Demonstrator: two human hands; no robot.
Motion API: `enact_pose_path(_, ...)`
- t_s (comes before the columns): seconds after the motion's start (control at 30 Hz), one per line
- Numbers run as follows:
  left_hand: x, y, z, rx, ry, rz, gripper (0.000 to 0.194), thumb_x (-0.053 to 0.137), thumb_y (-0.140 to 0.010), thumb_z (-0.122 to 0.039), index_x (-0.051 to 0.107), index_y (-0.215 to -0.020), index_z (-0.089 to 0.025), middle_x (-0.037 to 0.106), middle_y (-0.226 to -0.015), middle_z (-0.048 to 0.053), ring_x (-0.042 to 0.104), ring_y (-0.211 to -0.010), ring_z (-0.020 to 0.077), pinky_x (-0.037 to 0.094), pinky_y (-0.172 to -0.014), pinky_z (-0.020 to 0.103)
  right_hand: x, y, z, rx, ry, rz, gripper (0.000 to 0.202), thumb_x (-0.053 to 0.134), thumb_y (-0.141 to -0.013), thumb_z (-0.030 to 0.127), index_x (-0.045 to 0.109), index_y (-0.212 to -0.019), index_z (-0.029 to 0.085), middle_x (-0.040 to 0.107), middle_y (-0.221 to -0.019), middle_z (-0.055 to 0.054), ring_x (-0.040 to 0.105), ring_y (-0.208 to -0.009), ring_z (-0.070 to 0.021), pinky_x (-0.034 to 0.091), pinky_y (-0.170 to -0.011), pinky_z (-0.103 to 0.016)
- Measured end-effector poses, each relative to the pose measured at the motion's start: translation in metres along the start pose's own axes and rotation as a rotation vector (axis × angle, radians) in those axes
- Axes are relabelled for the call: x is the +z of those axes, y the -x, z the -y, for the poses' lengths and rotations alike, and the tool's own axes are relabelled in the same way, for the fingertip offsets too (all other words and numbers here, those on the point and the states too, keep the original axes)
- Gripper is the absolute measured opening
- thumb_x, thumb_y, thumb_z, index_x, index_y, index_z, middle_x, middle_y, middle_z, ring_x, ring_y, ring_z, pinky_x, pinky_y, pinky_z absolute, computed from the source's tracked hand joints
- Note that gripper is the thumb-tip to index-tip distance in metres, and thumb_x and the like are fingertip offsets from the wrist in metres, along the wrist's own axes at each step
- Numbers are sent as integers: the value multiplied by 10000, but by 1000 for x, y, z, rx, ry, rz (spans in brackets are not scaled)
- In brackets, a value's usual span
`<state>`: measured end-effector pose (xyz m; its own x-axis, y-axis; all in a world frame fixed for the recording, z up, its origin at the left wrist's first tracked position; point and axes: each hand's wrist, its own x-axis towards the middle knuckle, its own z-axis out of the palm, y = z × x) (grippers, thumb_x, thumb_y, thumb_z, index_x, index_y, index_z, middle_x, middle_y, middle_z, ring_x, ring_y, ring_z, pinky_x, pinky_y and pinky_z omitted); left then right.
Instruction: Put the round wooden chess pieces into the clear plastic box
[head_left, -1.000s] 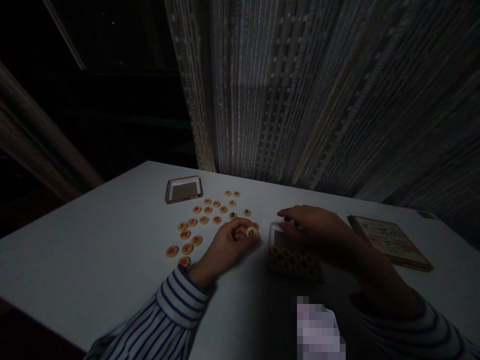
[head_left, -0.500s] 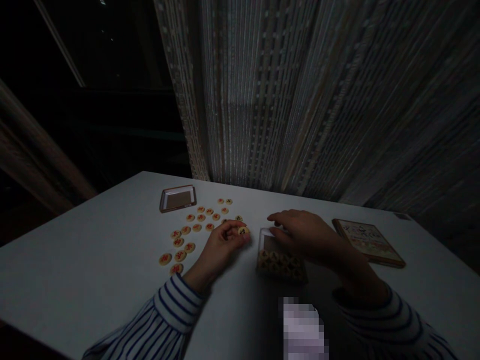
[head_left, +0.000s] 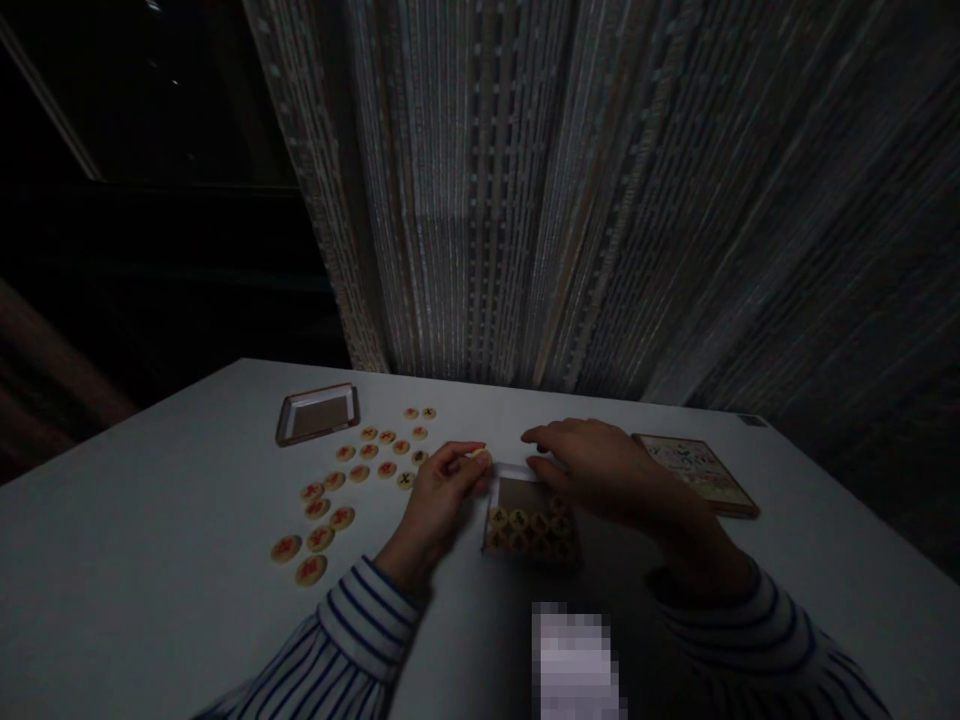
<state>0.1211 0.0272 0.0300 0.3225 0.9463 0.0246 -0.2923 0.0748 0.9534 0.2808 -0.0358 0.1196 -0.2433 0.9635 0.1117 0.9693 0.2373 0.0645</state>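
Observation:
My left hand (head_left: 433, 505) pinches a Chinese chess piece (head_left: 481, 457) between thumb and fingertips, just beyond the left far corner of a small clear-sided box (head_left: 523, 492). The piece is tilted, and its face hardly shows. Inside the box, rows of round black-marked pieces (head_left: 529, 522) fill the near part, while its far part shows a bare floor. My right hand (head_left: 600, 468) hovers over the right far side of the box, thumb and fingers apart, with nothing visible between them. It hides part of the box. Loose pieces (head_left: 359, 473), mostly red-marked, lie left of my left hand.
An open, shallow tray-like lid (head_left: 319, 412) lies at the back left of the white table (head_left: 187, 520). To the right rests a flat printed box or board (head_left: 697, 475). A curtain (head_left: 510, 200) hangs behind the table. A pixelated patch (head_left: 574, 665) covers the near middle.
My left hand has moved closer to the box and tilted its piece, uncovering a black-marked piece on the table. The right hand stays over the box. The whole view has swung right.

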Motion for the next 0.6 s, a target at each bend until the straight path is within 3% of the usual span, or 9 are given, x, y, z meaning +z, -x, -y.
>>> enact_pose_path(0.23, -2, 7, 5, -12, -76, 22, 283, 689, -661, -331, 683, -865, -136, 609, -608, -8, 509, -540, 80, 409, -555, 207, 5, -5, 0, -65, -66, 52, 304, 397, -865, 276, 589, -1084, 191, 656, -1007, -73, 581, -934, -210, 412, -760, -315)
enact_pose_path(0.4, 0, 10, 11, -46, -67, -6, 337, 668, -678, -371, 689, -921, -138, 674, -734, 36, 585, -629, 127, 471, -630, 252, 10, -8, 3, -107, -125, 58, 283, 410, -857, 257, 601, -1058, 198, 662, -991, -58, 588, -894, -196, 410, -728, -304)
enact_pose_path(0.6, 4, 13, 9, -86, 45, 133, 356, 657, -694, -393, 686, -960, -158, 705, -856, 59, 635, -765, 170, 481, -791, 316, 13, -11, 5, -123, -124, 82, 277, 414, -872, 333, 616, -1000, 194, 668, -920, -57, 597, -830, -190, 397, -661, -280)
